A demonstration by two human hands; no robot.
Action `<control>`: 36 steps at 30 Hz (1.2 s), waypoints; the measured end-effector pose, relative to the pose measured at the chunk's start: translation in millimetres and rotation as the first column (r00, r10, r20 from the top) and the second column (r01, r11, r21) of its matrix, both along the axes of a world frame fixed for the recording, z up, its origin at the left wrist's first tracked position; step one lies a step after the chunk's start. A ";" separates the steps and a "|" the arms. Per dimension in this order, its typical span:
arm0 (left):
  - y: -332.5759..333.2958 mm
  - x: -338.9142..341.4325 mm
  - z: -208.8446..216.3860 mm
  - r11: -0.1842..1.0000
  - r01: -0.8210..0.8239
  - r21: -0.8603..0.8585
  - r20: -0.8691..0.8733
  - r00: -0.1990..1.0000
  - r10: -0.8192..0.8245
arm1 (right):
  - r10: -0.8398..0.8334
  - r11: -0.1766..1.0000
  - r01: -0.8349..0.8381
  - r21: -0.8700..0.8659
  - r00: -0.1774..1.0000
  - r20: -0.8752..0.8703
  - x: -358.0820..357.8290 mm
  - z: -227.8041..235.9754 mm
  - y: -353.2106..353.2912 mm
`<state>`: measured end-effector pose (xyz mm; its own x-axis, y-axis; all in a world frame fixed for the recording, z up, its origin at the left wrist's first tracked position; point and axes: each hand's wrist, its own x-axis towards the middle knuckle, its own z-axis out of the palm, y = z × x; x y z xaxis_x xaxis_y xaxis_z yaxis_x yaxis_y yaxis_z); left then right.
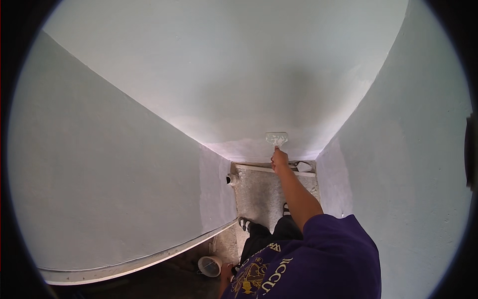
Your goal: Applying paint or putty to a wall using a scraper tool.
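My right hand (279,158) is closed around the handle of a wide putty knife (277,138). Its broad, white-smeared blade lies against the lower part of the pale wall (239,99) in front of me. That arm is stretched forward and down. My left hand (226,272) hangs low by my side, beside a white bucket (209,266). Its fingers are small and dark here, so whether it grips anything does not show.
Side walls rise at the left (109,169) and right (398,164). A short pipe end (231,179) sticks out low on the left. A white flat piece (303,167) lies in the far right floor corner. My feet stand on the rough floor (259,194).
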<state>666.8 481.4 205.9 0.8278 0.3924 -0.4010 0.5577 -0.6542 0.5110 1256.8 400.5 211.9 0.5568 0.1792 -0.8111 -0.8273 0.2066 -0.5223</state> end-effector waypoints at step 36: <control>-11.2 20.2 -51.3 0.592 -0.570 -0.570 -0.163 0.784 0.598 | 0.159 0.945 0.131 -0.300 0.616 0.771 4.9 15.9 -58.1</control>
<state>687.0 470.2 154.6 0.5239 0.5110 -0.6815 0.6852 0.2224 0.6936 1261.7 342.4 227.9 0.9965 0.0257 -0.0797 -0.0772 -0.0858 -0.9933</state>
